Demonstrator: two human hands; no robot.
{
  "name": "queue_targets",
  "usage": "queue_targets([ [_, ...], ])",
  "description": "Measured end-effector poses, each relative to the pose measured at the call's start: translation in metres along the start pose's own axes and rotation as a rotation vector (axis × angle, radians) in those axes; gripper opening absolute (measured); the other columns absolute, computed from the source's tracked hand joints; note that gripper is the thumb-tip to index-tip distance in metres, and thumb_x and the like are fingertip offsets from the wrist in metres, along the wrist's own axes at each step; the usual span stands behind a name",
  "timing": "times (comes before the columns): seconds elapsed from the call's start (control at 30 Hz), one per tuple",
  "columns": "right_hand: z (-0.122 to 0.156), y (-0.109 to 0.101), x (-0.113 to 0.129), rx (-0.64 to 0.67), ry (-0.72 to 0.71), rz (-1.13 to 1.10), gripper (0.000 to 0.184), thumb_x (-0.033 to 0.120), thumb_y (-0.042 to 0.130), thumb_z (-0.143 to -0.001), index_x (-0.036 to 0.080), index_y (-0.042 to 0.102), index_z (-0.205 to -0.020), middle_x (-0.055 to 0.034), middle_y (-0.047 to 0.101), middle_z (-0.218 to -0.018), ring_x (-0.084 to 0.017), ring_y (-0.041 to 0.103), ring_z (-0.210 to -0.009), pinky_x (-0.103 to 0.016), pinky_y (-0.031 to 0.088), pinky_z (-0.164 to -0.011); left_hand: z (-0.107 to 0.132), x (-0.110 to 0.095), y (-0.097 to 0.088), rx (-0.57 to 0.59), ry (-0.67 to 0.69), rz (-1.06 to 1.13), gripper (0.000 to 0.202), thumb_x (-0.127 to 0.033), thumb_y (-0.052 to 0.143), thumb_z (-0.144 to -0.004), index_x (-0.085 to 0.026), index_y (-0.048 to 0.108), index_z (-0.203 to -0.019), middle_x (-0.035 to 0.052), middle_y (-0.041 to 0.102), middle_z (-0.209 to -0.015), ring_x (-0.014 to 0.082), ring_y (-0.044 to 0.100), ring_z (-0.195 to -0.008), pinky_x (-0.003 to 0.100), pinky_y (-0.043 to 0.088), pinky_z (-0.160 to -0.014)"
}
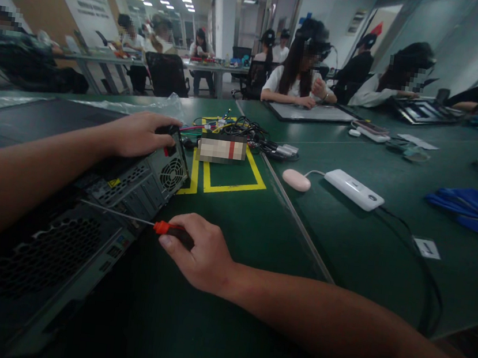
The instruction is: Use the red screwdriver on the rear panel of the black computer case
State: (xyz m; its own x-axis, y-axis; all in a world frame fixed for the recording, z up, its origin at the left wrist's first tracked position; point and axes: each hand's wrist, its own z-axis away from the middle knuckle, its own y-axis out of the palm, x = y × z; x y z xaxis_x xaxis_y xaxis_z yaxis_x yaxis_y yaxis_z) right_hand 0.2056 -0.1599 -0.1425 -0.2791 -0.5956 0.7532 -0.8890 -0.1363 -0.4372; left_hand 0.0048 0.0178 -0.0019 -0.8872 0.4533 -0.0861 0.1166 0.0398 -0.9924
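A black and grey computer case point(144, 188) lies on its side at the left, its back panel facing me. My left hand point(142, 132) grips its far top corner, the thumb near a red switch beside the fan grille point(173, 172). In my right hand point(203, 256) is a screwdriver point(163, 228) with an orange and black handle, my fingers closed round it. Its long thin shaft points left, and the tip reaches the slot area of the back panel. Whether the tip sits on a screw is too small to tell.
Behind the case lies a tangle of cables point(249, 129) near yellow tape marks point(233, 188). A white power bank point(353, 189), a pink oval device point(296, 179) and blue cloth point(470, 210) are on the green table point(303, 222). Several people sit at the back.
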Motion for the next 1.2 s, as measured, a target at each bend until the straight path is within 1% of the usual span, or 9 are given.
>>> queue_targets([
  [0.1, -0.0011, -0.0002, 0.0007, 0.031, 0.026, 0.025, 0.025, 0.044, 0.057, -0.109, 0.022, 0.068, -0.114, -0.0029, 0.069, -0.096, -0.018, 0.064, -0.084, -0.032, 0.052, -0.078, 0.0002, -0.0003, -0.0003, 0.000, -0.004, -0.014, 0.077, -0.052, 0.044, -0.089, -0.018, 0.058, -0.156, 0.0144, 0.067, -0.150, 0.0361, 0.061, -0.139, 0.050, 0.044, -0.118],
  [0.2, -0.0013, 0.0004, 0.0022, 0.041, 0.041, -0.003, 0.024, 0.042, 0.053, -0.110, 0.021, 0.065, -0.116, -0.0042, 0.070, -0.100, -0.018, 0.065, -0.087, -0.033, 0.053, -0.081, -0.0004, 0.0009, 0.0002, 0.005, 0.000, -0.004, 0.078, -0.052, 0.043, -0.089, -0.015, 0.057, -0.156, 0.0166, 0.065, -0.153, 0.0368, 0.060, -0.140, 0.052, 0.043, -0.119],
  [0.33, -0.0001, 0.0007, 0.0040, 0.048, 0.084, -0.066, 0.031, 0.041, 0.067, -0.099, 0.023, 0.057, -0.123, -0.0031, 0.071, -0.102, -0.018, 0.066, -0.082, -0.032, 0.053, -0.076, -0.0019, 0.0038, 0.0016, 0.008, 0.002, 0.009, 0.082, -0.054, 0.044, -0.088, -0.012, 0.055, -0.157, 0.0198, 0.063, -0.155, 0.0382, 0.058, -0.142, 0.053, 0.041, -0.121],
  [0.43, -0.0001, 0.0008, 0.0035, 0.040, 0.085, -0.061, 0.026, 0.036, 0.065, -0.098, 0.023, 0.056, -0.118, -0.0026, 0.070, -0.098, -0.019, 0.065, -0.079, -0.033, 0.052, -0.075, -0.0022, 0.0043, 0.0019, 0.001, -0.006, -0.008, 0.083, -0.056, 0.043, -0.088, -0.012, 0.055, -0.158, 0.0209, 0.061, -0.157, 0.0395, 0.056, -0.144, 0.053, 0.041, -0.121],
  [0.53, -0.0009, 0.0012, 0.0023, 0.029, 0.086, -0.057, 0.021, 0.036, 0.064, -0.099, 0.023, 0.056, -0.113, -0.0028, 0.070, -0.097, -0.019, 0.064, -0.078, -0.033, 0.052, -0.076, -0.0015, 0.0029, 0.0012, 0.003, -0.005, -0.007, 0.081, -0.054, 0.043, -0.088, -0.014, 0.057, -0.157, 0.0187, 0.063, -0.156, 0.0385, 0.058, -0.142, 0.053, 0.042, -0.120],
  [0.67, -0.0014, 0.0014, 0.0015, 0.032, 0.079, -0.061, 0.021, 0.040, 0.064, -0.100, 0.024, 0.057, -0.111, -0.0028, 0.070, -0.099, -0.019, 0.064, -0.080, -0.034, 0.053, -0.078, -0.0005, 0.0015, 0.0003, -0.006, -0.008, -0.009, 0.079, -0.054, 0.044, -0.088, -0.017, 0.057, -0.156, 0.0154, 0.066, -0.153, 0.0373, 0.060, -0.140, 0.052, 0.043, -0.120],
  [0.93, -0.0010, -0.0005, 0.0023, 0.039, 0.066, -0.071, 0.021, 0.042, 0.062, -0.102, 0.024, 0.057, -0.112, -0.0028, 0.069, -0.100, -0.018, 0.063, -0.081, -0.033, 0.052, -0.077, -0.0011, 0.0022, 0.0006, -0.005, -0.003, 0.000, 0.080, -0.054, 0.045, -0.087, -0.015, 0.058, -0.156, 0.0172, 0.066, -0.152, 0.0382, 0.060, -0.140, 0.053, 0.044, -0.119],
  [1.07, -0.0017, -0.0010, 0.0035, 0.040, 0.077, -0.064, 0.021, 0.041, 0.062, -0.102, 0.023, 0.058, -0.111, -0.0028, 0.069, -0.100, -0.018, 0.063, -0.081, -0.033, 0.052, -0.078, -0.0008, 0.0006, -0.0001, 0.002, 0.000, -0.004, 0.081, -0.054, 0.043, -0.088, -0.012, 0.057, -0.156, 0.0191, 0.064, -0.153, 0.0386, 0.059, -0.141, 0.052, 0.043, -0.120],
  [1.2, -0.0017, -0.0002, 0.0031, 0.039, 0.074, -0.057, 0.021, 0.041, 0.063, -0.101, 0.024, 0.058, -0.112, -0.0028, 0.070, -0.101, -0.019, 0.065, -0.083, -0.033, 0.052, -0.079, -0.0004, 0.0005, -0.0002, 0.001, -0.004, 0.001, 0.081, -0.055, 0.043, -0.088, -0.013, 0.057, -0.156, 0.0185, 0.064, -0.154, 0.0392, 0.060, -0.139, 0.053, 0.044, -0.118],
])
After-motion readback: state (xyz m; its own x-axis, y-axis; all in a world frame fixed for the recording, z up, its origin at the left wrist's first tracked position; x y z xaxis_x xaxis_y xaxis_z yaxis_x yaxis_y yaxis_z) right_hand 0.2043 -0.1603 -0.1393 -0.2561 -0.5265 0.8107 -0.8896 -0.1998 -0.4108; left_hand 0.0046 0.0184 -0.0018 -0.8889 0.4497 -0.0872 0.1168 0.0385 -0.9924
